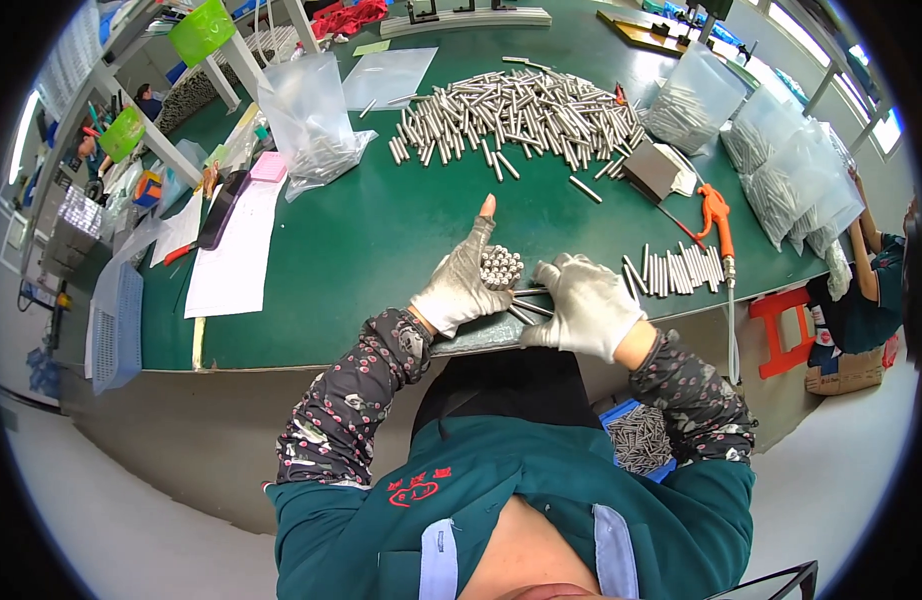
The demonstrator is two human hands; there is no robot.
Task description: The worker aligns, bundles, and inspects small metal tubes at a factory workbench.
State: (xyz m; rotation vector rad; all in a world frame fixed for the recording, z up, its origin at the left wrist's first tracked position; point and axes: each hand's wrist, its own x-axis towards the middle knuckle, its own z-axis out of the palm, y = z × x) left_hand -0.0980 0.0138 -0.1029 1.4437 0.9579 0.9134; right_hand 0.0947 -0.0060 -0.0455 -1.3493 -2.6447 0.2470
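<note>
Metal rods (500, 267) bundled end-on in the gloved left hand (461, 282), fingers curled around them; right hand (584, 303) pinches loose rods (529, 300) on the green worktop (381, 240).

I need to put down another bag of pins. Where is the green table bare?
Bare green lies between the big pin pile and the left hand, right of the white paper sheet. Crowded: the right edge, with the pin row, air gun and filled bags.

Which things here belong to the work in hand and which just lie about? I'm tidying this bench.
In use:
left hand
right hand
bundle of metal pins
loose pins
big pin pile
row of pins

Lying about:
orange air gun
pink pad
white paper
phone
</note>
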